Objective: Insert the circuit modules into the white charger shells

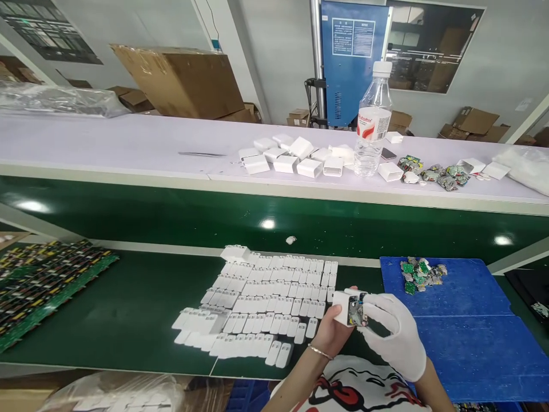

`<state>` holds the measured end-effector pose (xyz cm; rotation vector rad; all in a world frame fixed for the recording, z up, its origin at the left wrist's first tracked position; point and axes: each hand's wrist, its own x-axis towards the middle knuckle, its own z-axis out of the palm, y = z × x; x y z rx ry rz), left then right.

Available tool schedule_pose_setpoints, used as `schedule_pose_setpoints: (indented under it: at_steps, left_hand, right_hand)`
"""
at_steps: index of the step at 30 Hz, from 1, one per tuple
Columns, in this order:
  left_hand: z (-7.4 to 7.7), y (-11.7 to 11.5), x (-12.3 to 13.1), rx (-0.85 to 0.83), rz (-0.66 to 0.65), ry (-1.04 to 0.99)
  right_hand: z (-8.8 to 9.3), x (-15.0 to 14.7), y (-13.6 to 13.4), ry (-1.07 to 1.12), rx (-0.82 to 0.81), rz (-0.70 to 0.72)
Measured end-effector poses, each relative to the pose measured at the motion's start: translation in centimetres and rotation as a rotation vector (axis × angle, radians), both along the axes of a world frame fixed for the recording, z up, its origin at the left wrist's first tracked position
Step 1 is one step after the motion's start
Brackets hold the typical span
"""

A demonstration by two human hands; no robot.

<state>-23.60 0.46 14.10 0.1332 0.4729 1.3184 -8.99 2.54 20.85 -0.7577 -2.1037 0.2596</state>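
Observation:
My left hand (332, 332), bare with a bracelet at the wrist, is closed around a white plastic charger housing (342, 303). A small circuit board (355, 312) with components shows at the housing's open end. In a white glove, my right hand (392, 329) has its thumb and fingers closed on the circuit board's outer edge. How far the board sits inside the housing I cannot tell. Just left of my hands, rows of white housings (261, 306) cover part of the green bench.
A blue board (467, 337) at the right bears a pile of small circuit boards (420, 274). Larger circuit panels (51, 280) lie at the left. On the shelf above stand a water bottle (372, 123), loose white housings (295, 157) and more boards (433, 171).

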Motion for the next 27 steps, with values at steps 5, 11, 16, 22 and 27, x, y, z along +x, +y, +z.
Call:
schedule_pose_setpoints:
  at_steps: [5, 11, 16, 22, 27]
  left_hand:
    - [0.0, -0.1, 0.2, 0.022, -0.034, 0.026]
    - [0.0, -0.3, 0.3, 0.020, -0.038, 0.047]
    - [-0.3, -0.5, 0.1, 0.023, -0.040, 0.060]
    - [-0.8, -0.5, 0.5, -0.010, -0.036, 0.046]
    - [-1.6, -0.7, 1.0, -0.057, -0.014, 0.077]
  right_hand:
    - [0.1, 0.7, -0.2, -0.048, 0.066, -0.006]
    - [0.6, 0.6, -0.6, -0.086, 0.076, 0.005]
    - [0.8, 0.4, -0.6, -0.152, 0.062, -0.002]
    - [-0.3, 0.3, -0.3, 0.054, -0.473, 0.013]
    - [-1.9, -2.1, 0.2, 0.408, -1.077, 0.035]
